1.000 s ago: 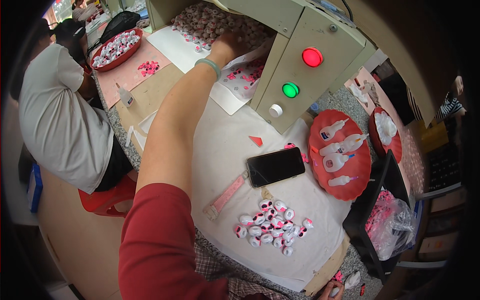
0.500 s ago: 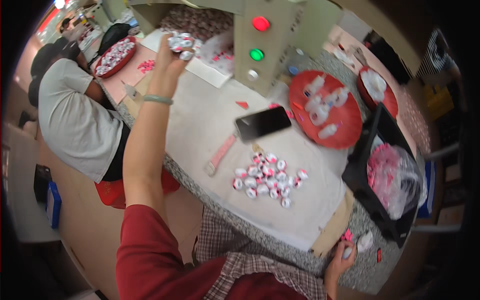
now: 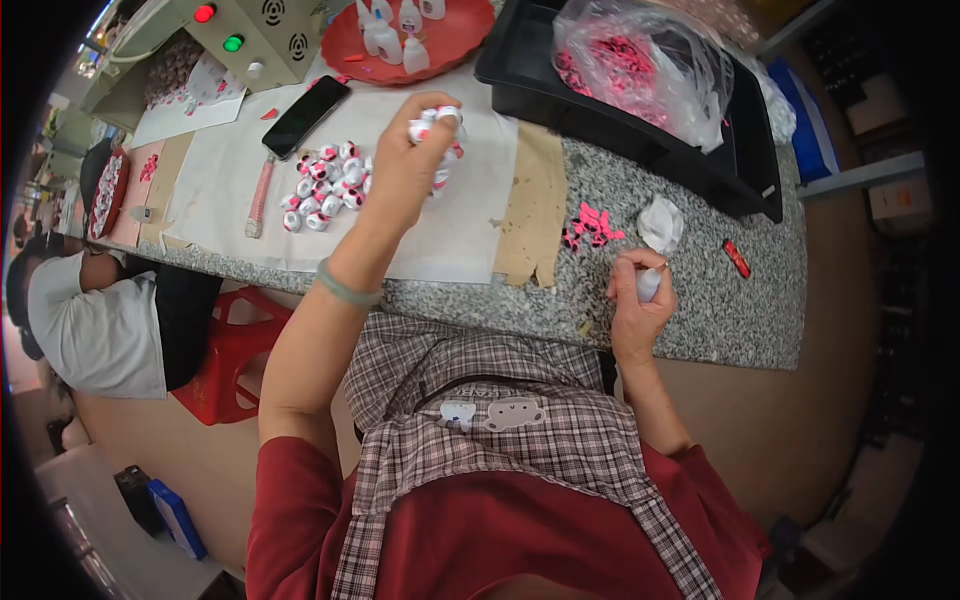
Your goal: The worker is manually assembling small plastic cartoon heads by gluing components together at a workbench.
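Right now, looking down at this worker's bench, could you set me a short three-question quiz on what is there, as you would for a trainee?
1. True or false: the left hand holds a bunch of small white-and-pink pieces above the white sheet.
2. What lies nearest the right hand on the granite counter? A) the black phone B) the small pink bits C) the red plate
3. Fill in: the bag of pink parts sits in a black ____.

Key: 1 true; 2 B; 3 tray.
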`<state>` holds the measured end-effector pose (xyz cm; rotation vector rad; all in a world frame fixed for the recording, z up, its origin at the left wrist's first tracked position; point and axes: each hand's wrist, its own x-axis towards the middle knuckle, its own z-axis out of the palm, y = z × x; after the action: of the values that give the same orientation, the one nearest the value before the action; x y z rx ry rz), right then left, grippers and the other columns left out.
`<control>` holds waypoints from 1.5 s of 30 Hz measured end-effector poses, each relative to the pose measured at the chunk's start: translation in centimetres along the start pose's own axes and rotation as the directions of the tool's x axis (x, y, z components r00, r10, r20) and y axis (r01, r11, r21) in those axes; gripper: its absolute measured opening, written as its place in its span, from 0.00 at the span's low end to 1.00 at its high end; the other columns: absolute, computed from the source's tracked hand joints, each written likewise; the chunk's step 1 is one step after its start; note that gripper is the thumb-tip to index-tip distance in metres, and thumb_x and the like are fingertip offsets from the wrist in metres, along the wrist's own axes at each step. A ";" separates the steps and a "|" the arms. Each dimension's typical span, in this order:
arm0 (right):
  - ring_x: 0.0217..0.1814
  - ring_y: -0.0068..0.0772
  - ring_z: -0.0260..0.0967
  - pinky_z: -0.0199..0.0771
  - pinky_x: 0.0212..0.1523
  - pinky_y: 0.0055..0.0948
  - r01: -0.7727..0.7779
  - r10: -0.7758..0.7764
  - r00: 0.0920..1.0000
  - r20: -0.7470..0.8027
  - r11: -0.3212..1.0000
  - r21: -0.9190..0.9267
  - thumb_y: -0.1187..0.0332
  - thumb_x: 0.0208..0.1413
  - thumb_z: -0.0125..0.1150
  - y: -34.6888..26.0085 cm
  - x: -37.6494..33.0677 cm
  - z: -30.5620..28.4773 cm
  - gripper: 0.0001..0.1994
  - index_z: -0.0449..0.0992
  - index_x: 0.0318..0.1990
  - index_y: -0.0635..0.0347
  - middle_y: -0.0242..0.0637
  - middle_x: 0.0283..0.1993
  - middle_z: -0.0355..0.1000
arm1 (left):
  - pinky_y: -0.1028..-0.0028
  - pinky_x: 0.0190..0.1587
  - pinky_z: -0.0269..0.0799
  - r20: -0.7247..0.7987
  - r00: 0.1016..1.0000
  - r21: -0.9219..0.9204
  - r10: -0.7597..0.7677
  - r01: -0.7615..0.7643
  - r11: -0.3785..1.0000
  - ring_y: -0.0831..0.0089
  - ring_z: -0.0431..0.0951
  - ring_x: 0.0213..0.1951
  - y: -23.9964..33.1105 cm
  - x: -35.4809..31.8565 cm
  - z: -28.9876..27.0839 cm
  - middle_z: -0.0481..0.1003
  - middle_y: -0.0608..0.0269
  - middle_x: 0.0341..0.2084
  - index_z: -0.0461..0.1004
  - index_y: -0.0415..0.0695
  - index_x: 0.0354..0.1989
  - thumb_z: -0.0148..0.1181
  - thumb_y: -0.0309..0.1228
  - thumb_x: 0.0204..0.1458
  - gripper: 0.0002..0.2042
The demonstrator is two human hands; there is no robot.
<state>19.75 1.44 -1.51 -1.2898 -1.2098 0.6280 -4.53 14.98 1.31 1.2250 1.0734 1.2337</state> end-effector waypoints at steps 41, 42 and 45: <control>0.21 0.14 0.57 0.56 0.20 0.14 -0.216 0.212 0.976 0.046 0.968 0.125 0.74 0.56 0.53 0.5 -0.3 -2.6 0.03 0.69 0.35 0.63 0.29 0.25 0.64 | 0.70 0.31 0.70 0.081 0.937 0.786 0.341 -0.271 0.556 0.64 0.76 0.31 0.2 -4.3 -0.6 0.73 0.56 0.31 0.72 0.43 0.39 0.55 0.22 0.44 0.11; 0.20 0.14 0.57 0.57 0.20 0.13 -0.213 0.210 0.977 0.042 0.969 0.121 0.74 0.55 0.54 0.4 -0.2 -2.5 0.03 0.69 0.34 0.63 0.29 0.24 0.64 | 0.71 0.29 0.69 0.090 0.938 0.809 0.334 -0.265 0.526 0.67 0.74 0.28 -0.2 -4.8 -0.3 0.73 0.57 0.30 0.72 0.42 0.39 0.56 0.22 0.44 0.12; 0.19 0.13 0.58 0.57 0.19 0.13 -0.205 0.201 0.979 0.046 0.972 0.113 0.74 0.55 0.55 0.3 -0.2 -2.4 0.03 0.70 0.34 0.63 0.28 0.23 0.65 | 0.74 0.25 0.65 0.094 0.942 0.853 0.324 -0.243 0.461 0.72 0.70 0.23 -1.2 -5.8 -0.1 0.72 0.61 0.27 0.71 0.40 0.40 0.58 0.22 0.42 0.13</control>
<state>21.94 0.41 -1.46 -1.3175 -1.0598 0.8595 -4.88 9.30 -0.25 2.2195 1.7009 0.9718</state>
